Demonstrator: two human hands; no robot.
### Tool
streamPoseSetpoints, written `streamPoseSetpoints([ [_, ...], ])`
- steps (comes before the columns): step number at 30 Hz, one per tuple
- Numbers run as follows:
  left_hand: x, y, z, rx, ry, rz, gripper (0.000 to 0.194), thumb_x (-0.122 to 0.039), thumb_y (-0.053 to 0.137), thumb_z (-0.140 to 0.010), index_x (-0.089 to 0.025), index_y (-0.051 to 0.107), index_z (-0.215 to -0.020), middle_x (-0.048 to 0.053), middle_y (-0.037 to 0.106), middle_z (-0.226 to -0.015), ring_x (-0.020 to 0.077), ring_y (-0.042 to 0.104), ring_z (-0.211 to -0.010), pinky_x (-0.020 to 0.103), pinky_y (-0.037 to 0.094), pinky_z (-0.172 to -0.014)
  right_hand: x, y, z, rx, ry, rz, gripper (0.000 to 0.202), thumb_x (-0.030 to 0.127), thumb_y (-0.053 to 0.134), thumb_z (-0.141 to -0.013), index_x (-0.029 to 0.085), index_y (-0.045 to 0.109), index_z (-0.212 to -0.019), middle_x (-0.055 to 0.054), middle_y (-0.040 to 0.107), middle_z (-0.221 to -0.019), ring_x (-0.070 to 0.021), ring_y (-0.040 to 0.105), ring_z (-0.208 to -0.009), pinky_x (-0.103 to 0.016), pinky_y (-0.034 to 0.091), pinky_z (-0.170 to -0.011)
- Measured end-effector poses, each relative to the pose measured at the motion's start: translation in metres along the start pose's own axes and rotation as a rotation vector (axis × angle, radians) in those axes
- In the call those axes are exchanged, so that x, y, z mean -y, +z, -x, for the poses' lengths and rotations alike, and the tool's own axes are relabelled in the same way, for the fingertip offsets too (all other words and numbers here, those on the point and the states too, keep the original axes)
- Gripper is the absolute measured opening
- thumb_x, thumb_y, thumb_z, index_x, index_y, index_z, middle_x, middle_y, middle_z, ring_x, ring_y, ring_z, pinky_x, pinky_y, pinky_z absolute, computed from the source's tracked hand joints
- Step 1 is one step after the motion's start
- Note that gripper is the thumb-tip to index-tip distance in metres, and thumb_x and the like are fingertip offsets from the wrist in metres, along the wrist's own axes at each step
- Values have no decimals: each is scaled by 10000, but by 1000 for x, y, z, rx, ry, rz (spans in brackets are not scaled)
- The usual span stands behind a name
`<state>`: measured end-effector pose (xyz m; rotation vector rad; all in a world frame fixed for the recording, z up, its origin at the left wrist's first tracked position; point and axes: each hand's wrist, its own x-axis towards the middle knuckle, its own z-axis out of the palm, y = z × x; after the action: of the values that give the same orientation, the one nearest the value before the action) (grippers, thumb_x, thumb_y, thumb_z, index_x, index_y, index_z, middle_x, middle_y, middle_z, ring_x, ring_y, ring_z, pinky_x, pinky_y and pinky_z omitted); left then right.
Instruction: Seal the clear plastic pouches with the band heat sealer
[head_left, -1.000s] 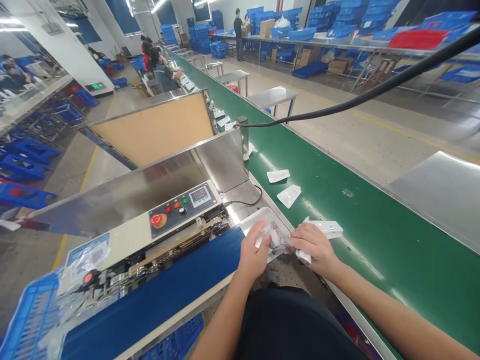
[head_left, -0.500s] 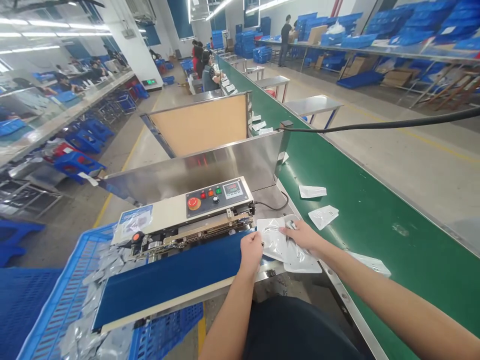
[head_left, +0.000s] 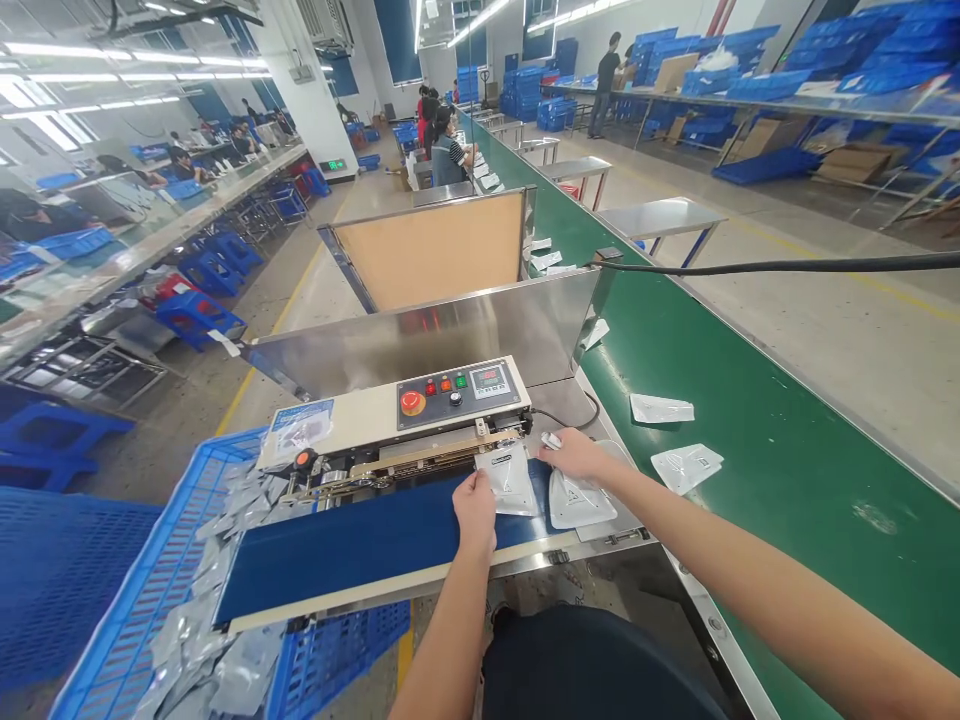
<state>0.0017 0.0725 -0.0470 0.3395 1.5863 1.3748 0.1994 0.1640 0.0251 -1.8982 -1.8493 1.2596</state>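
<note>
Near a blue basket [head_left: 127, 612] of silvery pouches at left, a worker's left hand [head_left: 475, 512] grips the side of a printed pouch [head_left: 513, 484] standing on the blue belt [head_left: 360, 548], its top edge at the band sealer's [head_left: 360, 412] intake. The right hand [head_left: 576, 455] closes on a small pale item, unclear, above a second pouch [head_left: 579, 505]. Beyond, pouches dot the green conveyor [head_left: 795, 430]; co-workers [head_left: 448, 158] line its far end.
</note>
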Motion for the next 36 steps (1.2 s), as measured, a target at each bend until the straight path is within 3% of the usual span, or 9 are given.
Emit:
streamPoseSetpoints([
  [3,-11,-29,13,-105,89,-90,398,-496,773,-832,-157,803,-1038,170,782,-1162,328,714,-1087,404,569,-901,-13,-15,18,-54,-38,-53,310,498,741,-850,200,732,-762,-50,717,-729,-207,630,-692,-283,420,-626],
  [6,-16,-41,43,-228,382,-278,573,-558,745,-885,-229,712,-1353,172,650,-1479,346,613,-1336,439,508,-1090,-19,-25,43,-139,-43,-161,365,557,704,-863,213,795,-941,-55,770,-835,-221,660,-741,-293,461,-655],
  [8,-17,-28,65,-31,412,-293,642,-619,720,-903,-220,680,-1405,187,680,-1425,339,654,-1281,448,526,-1074,-12,-22,61,-180,-60,-251,422,592,698,-854,206,804,-988,-55,776,-844,-224,667,-742,-305,488,-669],
  [12,-18,20,91,659,171,-155,656,-685,728,-882,-141,764,-1247,145,797,-1065,285,728,-957,396,589,-873,7,-7,79,-214,-168,-355,473,625,729,-825,183,806,-972,-69,785,-862,-233,693,-773,-326,538,-730],
  [14,-22,33,92,780,144,-160,611,-671,743,-878,-126,797,-1151,105,795,-963,252,701,-849,360,572,-807,7,-8,79,-265,-148,-360,527,652,746,-814,179,807,-1038,-77,796,-912,-242,706,-801,-338,553,-755],
  [18,-31,26,80,740,211,-179,608,-634,725,-909,-141,781,-1260,92,802,-1074,273,702,-956,354,558,-871,-17,-29,80,-323,-79,-434,699,722,729,-820,160,777,-1231,-111,805,-1033,-282,728,-931,-369,579,-823],
  [23,-30,18,76,715,332,-241,642,-639,603,-985,-174,723,-1411,105,784,-1236,313,677,-1185,384,519,-1042,-35,-31,103,-17,-225,-441,554,625,834,-755,188,825,-1096,-67,794,-962,-252,702,-840,-335,569,-775],
  [31,-20,40,85,441,359,-310,586,-632,561,-993,-152,818,-1208,104,793,-947,283,683,-876,332,528,-822,-31,-7,103,-157,-135,-394,526,712,662,-851,192,690,-774,-24,611,-694,-180,525,-665,-295,451,-638],
  [36,-17,41,82,508,350,-374,561,-622,502,-1023,-157,816,-1019,34,650,-708,190,512,-656,278,398,-638,-32,-8,98,-185,-171,-319,450,656,592,-883,219,654,-795,-12,609,-737,-188,536,-709,-288,445,-671],
])
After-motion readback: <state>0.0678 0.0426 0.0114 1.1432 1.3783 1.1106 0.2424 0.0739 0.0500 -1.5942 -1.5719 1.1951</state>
